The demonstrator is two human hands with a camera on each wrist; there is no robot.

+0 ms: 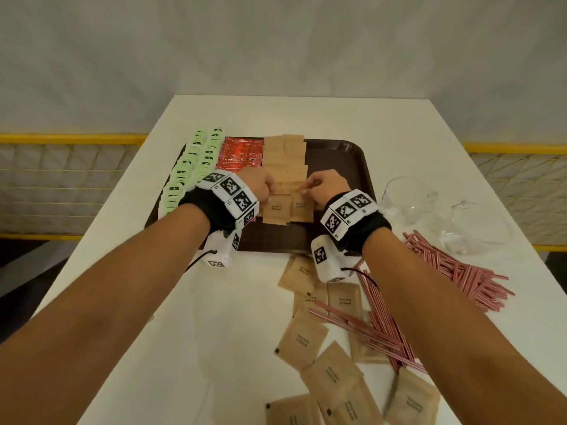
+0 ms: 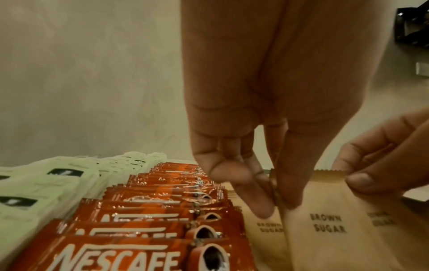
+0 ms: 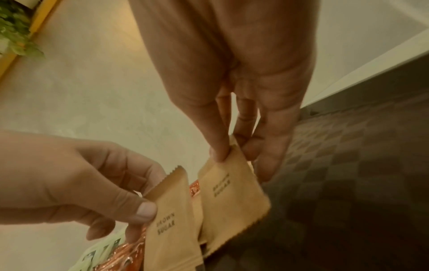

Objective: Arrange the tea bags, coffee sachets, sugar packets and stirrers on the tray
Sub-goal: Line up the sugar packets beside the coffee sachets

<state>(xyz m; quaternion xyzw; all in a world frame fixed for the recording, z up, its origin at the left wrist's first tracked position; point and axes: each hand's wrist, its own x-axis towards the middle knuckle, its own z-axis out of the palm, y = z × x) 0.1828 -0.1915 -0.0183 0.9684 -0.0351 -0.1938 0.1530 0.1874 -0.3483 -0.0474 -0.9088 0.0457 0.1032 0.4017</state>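
On the brown tray (image 1: 337,167) lie green tea bags (image 1: 196,167) at the left, red coffee sachets (image 1: 239,154) beside them, then two rows of brown sugar packets (image 1: 285,161). My left hand (image 1: 270,188) pinches the top of a sugar packet (image 1: 277,208) at the near end of the left row. My right hand (image 1: 306,187) pinches a second packet (image 1: 300,207) just to its right. In the right wrist view, the right hand (image 3: 232,154) holds its packet (image 3: 232,192) by a top corner, and the left thumb (image 3: 146,210) presses on the other packet (image 3: 171,220).
Several loose sugar packets (image 1: 306,342) lie on the white table near me. Red-striped stirrers (image 1: 460,271) are scattered to the right of them. Two clear glass vessels (image 1: 408,197) (image 1: 478,231) stand right of the tray. The tray's right half is bare.
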